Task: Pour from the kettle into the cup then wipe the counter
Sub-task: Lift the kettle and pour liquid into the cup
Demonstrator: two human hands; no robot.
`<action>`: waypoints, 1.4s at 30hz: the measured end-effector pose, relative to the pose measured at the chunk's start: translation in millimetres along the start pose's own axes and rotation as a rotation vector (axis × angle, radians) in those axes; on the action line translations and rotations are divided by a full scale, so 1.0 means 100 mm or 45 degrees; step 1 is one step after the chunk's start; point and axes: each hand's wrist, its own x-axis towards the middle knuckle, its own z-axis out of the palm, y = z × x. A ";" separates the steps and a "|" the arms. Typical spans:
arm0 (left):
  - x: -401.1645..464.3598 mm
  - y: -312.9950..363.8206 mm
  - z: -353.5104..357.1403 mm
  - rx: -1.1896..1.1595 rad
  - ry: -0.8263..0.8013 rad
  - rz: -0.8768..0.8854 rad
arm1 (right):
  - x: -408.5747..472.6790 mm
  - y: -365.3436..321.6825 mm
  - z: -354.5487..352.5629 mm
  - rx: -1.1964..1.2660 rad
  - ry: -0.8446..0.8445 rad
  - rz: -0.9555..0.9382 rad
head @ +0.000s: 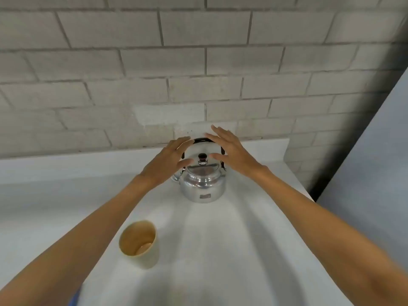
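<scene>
A shiny metal kettle (203, 184) with a dark lid knob and an upright dark handle stands on the white counter (231, 239) near the back wall. My left hand (167, 160) hovers at its left side and my right hand (229, 151) at its right, both with fingers spread beside the handle and holding nothing. The left hand hides the spout side. A tan cup (139, 244) stands upright nearer to me on the left, under my left forearm's line, and looks empty.
A pale brick wall (198, 74) rises right behind the kettle above a low white backsplash. The counter ends at its right edge, where a grey surface (375, 173) and a dark gap lie.
</scene>
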 end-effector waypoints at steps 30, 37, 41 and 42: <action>0.27 0.04 0.20 -0.928 0.383 -0.421 | 0.21 0.11 0.24 0.929 0.499 0.214; 0.18 0.32 -0.19 -0.971 0.408 -0.332 | 0.10 -0.26 -0.12 0.924 0.591 0.116; 0.08 0.53 -0.42 -1.016 0.434 -0.314 | -0.01 -0.52 -0.32 0.914 0.638 0.097; 0.04 0.58 -0.47 -1.023 0.432 -0.309 | -0.05 -0.59 -0.37 0.911 0.643 0.096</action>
